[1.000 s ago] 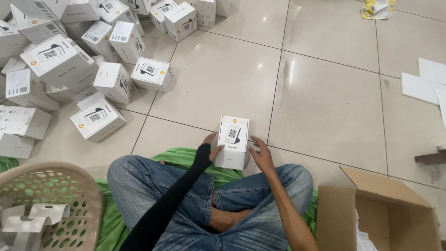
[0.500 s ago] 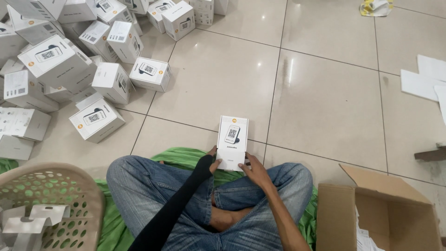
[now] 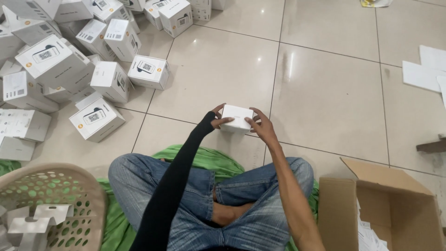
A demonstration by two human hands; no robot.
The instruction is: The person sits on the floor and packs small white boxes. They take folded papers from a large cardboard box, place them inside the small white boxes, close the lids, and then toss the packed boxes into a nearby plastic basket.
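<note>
A small white box (image 3: 238,118) is held between both hands, out in front of my crossed legs and just above the tiled floor. Its plain white end faces the camera. My left hand (image 3: 218,119), in a black sleeve, grips its left side. My right hand (image 3: 261,128) grips its right side with the fingers spread over the top edge. I sit on a green cloth (image 3: 204,160) in blue jeans.
A heap of several similar white boxes (image 3: 79,69) covers the floor at the upper left. A perforated beige basket (image 3: 51,209) with white inserts stands at the lower left. An open cardboard carton (image 3: 385,209) holding papers is at the lower right. White sheets (image 3: 425,69) lie at the right edge.
The box has been tipped over in my hands: its printed face showed before, a plain white end shows now. Both hands have kept their hold.
</note>
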